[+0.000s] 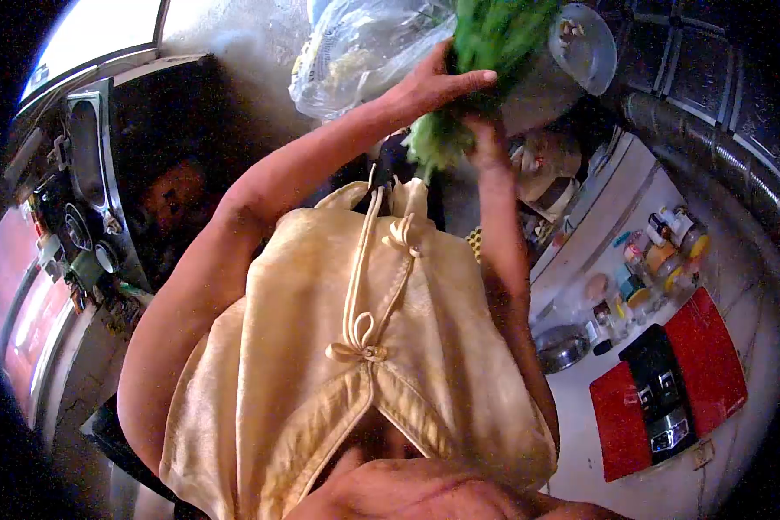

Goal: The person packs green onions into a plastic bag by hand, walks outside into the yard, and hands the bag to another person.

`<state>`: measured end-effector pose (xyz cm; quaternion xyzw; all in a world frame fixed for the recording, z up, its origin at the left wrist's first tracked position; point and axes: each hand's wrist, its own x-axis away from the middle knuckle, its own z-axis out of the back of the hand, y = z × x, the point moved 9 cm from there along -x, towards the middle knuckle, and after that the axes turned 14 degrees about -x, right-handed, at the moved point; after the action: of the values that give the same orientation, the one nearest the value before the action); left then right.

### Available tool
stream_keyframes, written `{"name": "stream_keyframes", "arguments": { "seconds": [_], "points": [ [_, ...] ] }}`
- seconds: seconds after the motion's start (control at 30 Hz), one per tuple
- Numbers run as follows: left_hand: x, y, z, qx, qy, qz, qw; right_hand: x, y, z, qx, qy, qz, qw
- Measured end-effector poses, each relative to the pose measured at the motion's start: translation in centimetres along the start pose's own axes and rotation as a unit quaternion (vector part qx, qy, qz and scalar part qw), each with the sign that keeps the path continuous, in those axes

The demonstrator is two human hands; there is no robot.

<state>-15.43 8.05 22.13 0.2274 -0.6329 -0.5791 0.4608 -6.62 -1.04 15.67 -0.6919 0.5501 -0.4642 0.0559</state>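
A bunch of leafy greens (504, 39) hangs at the top centre, its upper leaves smeared by motion and its pale stem ends (433, 143) pointing down toward me. My left hand (449, 85) closes round the bunch from the left, thumb lying across the front and fingers partly hidden by leaves. Lower down, my right hand (487, 143) grips the bunch near the stems; most of its fingers are out of sight. Just left of the greens is a clear plastic bag (347, 74) with pale contents. On the right, a translucent plastic bowl (600, 56) has small pale pieces in it.
Several jars and bottles (637, 286) crowd a white surface (555, 394) at my right, beside a metal bowl (563, 347) and a red-and-black flat object (719, 364). At the left stands a dark cabinet (182, 130) near a cluttered ledge (78, 225).
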Motion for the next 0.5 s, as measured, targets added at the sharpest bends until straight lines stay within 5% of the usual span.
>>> {"name": "stream_keyframes", "arguments": {
  "seconds": [0.13, 0.27, 0.33, 0.4, 0.5],
  "points": [
    [-1.2, -4.9, 4.4, -0.003, 0.107, 0.007, 0.994, -2.3, 1.5, -6.0, -0.061, -0.084, 0.065, 0.992],
    [-0.8, -6.5, 7.2, -0.121, 0.154, 0.031, 0.98, -3.0, 4.0, -9.0, -0.133, 0.012, -0.052, 0.99],
    [0.3, -6.3, 8.6, -0.196, 0.144, 0.087, 0.966, -2.6, 4.3, -11.5, -0.122, -0.023, -0.019, 0.992],
    [0.5, -8.6, 9.0, -0.053, 0.078, 0.082, 0.992, -4.2, 7.7, -11.6, -0.164, -0.087, -0.073, 0.98],
    [2.4, -5.7, 8.6, 0.004, -0.032, 0.061, 0.998, -5.3, 9.2, -11.4, -0.044, -0.125, -0.026, 0.991]
  ]
}}
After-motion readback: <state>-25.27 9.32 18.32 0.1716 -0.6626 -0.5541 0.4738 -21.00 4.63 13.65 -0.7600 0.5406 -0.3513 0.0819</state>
